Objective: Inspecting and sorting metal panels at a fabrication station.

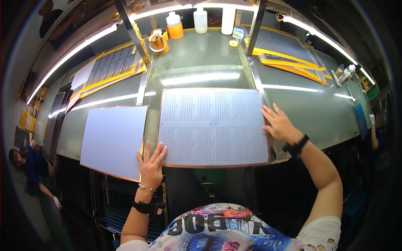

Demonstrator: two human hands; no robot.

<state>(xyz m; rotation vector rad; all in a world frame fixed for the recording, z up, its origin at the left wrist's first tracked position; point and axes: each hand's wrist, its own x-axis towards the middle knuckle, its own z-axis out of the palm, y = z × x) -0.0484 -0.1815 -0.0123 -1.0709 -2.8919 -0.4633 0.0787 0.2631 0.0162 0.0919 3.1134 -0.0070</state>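
A pale blue panel point(213, 125) with rows of small dark marks and copper-coloured edges lies flat on the glossy green worktop in front of me. My right hand point(281, 125) rests along its right edge with the fingers stretched out and apart. At the panel's lower left corner is my left hand point(151, 167), fingers spread and pointing away from me. It sits in the gap beside a second, plain pale panel point(113, 140), its thumb side near the marked panel. Neither hand is wrapped round anything.
Along the back stand an orange-and-white bottle point(175, 26), a white bottle point(200, 21), a copper-coloured roll point(158, 44) and a yellow tape roll point(233, 43). Yellow-edged sheets point(113, 65) lie left, more sheets point(289, 46) right. Metal posts point(256, 27) flank the worktop. A person point(35, 167) is far left.
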